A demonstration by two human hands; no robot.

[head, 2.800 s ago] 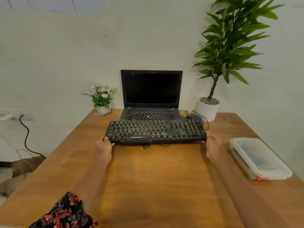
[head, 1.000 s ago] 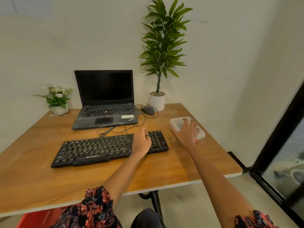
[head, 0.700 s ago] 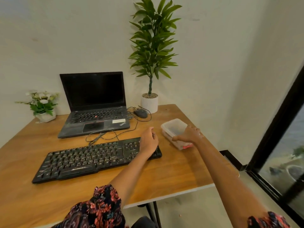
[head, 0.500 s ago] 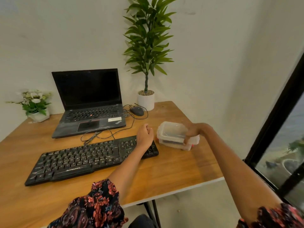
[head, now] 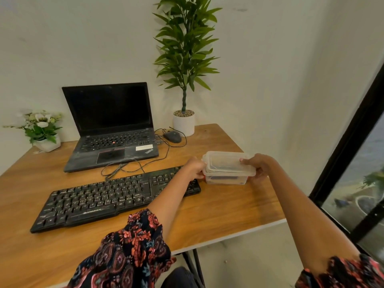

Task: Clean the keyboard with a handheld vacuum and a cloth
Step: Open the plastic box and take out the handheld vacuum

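I now have both hands on the box (head: 227, 167): left hand (head: 194, 168) and right hand (head: 258, 166) fingers curl round its ends. Earlier my left rested on the keyboard (head: 116, 196), which lies just left of my fingers on the surface (head: 218, 206). Opening it probably comes next.

Plain off-white wall (head: 83, 38) behind the wooden desk (head: 218, 206), meeting a second pale wall (head: 301, 80) at a corner on the right. The desk has a light edge strip and dark metal legs (head: 194, 265). Pale speckled floor (head: 245, 260) beneath. At far right, a black-framed window or glass door (head: 349, 132) with blurred greenery outside. Lighting is soft and even, without hard shadows on the walls.
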